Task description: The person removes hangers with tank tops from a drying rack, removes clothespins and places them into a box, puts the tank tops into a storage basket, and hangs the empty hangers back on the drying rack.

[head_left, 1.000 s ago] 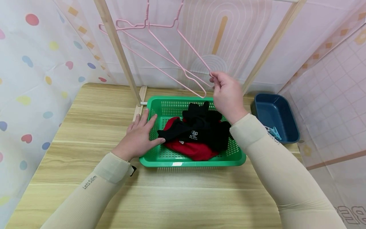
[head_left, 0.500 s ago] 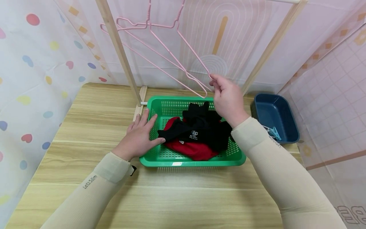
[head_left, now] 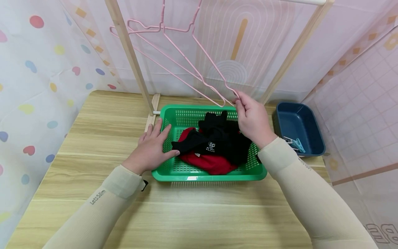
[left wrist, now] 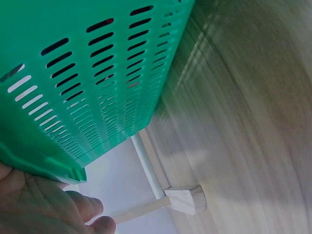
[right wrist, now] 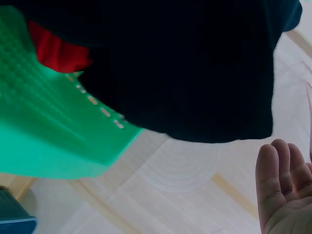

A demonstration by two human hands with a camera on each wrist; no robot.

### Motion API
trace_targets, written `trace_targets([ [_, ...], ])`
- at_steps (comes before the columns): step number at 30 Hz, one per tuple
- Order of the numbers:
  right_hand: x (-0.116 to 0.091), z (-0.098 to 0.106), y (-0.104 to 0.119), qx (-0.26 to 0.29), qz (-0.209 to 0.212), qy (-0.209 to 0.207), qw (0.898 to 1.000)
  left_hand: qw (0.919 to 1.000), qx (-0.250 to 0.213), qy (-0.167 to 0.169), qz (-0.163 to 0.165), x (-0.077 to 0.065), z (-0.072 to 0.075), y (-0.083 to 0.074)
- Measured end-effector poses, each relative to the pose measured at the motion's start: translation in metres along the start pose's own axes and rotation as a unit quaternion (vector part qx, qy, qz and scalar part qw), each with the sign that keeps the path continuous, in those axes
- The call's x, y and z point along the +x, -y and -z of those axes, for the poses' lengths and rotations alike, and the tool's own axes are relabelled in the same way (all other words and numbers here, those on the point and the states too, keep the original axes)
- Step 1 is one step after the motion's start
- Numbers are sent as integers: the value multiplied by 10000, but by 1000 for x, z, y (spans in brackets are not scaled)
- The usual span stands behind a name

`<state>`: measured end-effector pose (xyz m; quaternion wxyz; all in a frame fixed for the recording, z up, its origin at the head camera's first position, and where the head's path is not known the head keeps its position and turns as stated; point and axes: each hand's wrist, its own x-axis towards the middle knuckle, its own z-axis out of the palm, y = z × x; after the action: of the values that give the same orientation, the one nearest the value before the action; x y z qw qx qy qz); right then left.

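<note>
My left hand [head_left: 151, 148] rests with spread, straight fingers on the left rim of a green plastic basket [head_left: 209, 178]. The left wrist view shows that hand [left wrist: 46, 207] at the basket's slotted wall [left wrist: 97, 73]. Thumb and fingers of my right hand [head_left: 253, 117] pinch the lower right corner of a pink clothes hanger [head_left: 214, 65], above the basket's back right. A second pink hanger [head_left: 183, 80] hangs beside it. Inside the basket lies a black garment [head_left: 214, 138] with a white print, over a red garment [head_left: 214, 165]. Dark cloth [right wrist: 185, 73] fills much of the right wrist view.
Wooden rack posts [head_left: 129, 52] rise behind the basket, with a second post [head_left: 295, 52] on the right. At the right stands a dark blue bin [head_left: 300, 121] with light blue clothespins [head_left: 298, 144] in it. All stand on a wood-grain table [head_left: 199, 214].
My right hand has moved slightly right and down, and more of the hanger's right end shows. My left hand has stayed in place on the basket rim.
</note>
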<state>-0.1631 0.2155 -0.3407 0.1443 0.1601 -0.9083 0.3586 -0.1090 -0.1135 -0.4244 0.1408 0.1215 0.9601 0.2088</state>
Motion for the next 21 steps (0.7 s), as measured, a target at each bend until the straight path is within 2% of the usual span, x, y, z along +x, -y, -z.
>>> trace_targets([
  [14, -25, 7, -18, -183, -9, 141, 9997, 10000, 36, 69, -5, 1, 4, 1],
  [21, -36, 12, -28, -234, -227, 262, 9991, 10000, -6, 53, -29, 1, 5, 1],
])
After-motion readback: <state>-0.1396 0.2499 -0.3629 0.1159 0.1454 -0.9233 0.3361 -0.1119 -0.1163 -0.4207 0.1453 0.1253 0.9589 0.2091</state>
